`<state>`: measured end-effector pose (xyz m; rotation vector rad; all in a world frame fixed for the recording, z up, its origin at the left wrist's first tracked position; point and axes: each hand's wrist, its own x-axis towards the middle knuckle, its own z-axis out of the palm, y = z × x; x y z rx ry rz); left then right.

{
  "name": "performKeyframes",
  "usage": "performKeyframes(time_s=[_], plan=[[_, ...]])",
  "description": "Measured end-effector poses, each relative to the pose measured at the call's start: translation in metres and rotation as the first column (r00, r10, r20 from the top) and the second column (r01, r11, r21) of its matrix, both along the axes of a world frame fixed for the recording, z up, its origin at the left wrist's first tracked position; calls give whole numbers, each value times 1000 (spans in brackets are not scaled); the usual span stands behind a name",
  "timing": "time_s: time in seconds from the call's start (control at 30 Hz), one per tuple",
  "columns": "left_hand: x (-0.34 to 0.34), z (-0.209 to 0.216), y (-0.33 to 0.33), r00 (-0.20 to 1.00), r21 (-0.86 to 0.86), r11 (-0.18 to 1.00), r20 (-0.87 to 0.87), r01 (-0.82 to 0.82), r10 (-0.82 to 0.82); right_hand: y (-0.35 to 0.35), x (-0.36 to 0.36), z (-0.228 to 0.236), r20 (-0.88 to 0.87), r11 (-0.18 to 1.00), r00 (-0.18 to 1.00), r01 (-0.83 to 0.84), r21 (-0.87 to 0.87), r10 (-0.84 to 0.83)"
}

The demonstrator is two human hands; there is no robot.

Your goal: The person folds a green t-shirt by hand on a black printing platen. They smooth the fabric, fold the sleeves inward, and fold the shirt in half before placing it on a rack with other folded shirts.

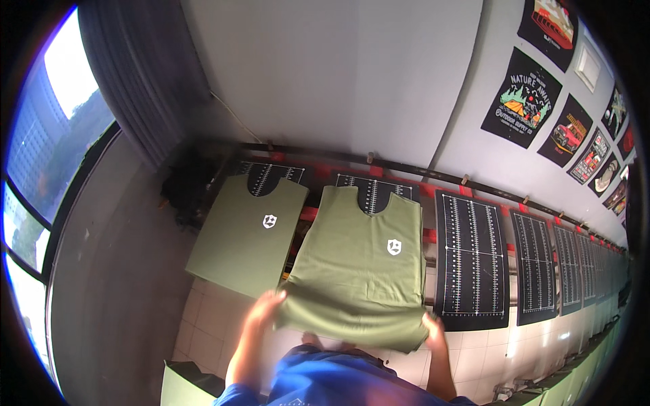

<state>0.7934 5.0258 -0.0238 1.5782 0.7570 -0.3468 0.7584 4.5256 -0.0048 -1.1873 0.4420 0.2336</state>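
Note:
An olive-green shirt panel [359, 264] with a scooped neck and a small white shield print lies over a dark board marked with white ruler lines. Its lower part bulges up and hangs past the board's near end. At the hem's left corner, my left hand [269, 306] is closed on the cloth, slightly blurred. The opposite corner is pinched by my right hand [433, 328]. To the left, a second olive-green panel [247, 233] with the same print lies flat on its own board. The fingertips are partly hidden by fabric.
Bare dark ruled boards [472, 260] run off to the right in a row on a rack with a dark rail [420, 174] behind. More green cloth [189, 387] lies at the lower left, and green pieces [575, 379] line the lower right. A dark curtain [139, 68] hangs by the window.

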Motion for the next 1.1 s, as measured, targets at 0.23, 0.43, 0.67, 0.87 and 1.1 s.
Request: performKeyframes(time_s=[0.23, 0.43, 0.67, 0.87, 1.1], plan=[[212, 226, -14, 618, -524, 772, 754, 360, 223, 12, 209, 230, 586, 965, 768, 168, 204, -258], [206, 339, 73, 372, -420, 805, 888, 418, 269, 84, 185, 348, 843, 968, 513, 250, 35, -163], [179, 413, 221, 247, -273, 933, 945, 235, 214, 243, 158, 413, 896, 883, 415, 466, -59, -159], [209, 398, 330, 387, -295, 917, 905, 268, 178, 333, 223, 370, 692, 629, 693, 634, -450, -204], [260, 347, 378, 577, -302, 940, 801, 158, 160, 388, 289, 308, 600, 923, 780, 342, -177, -174]])
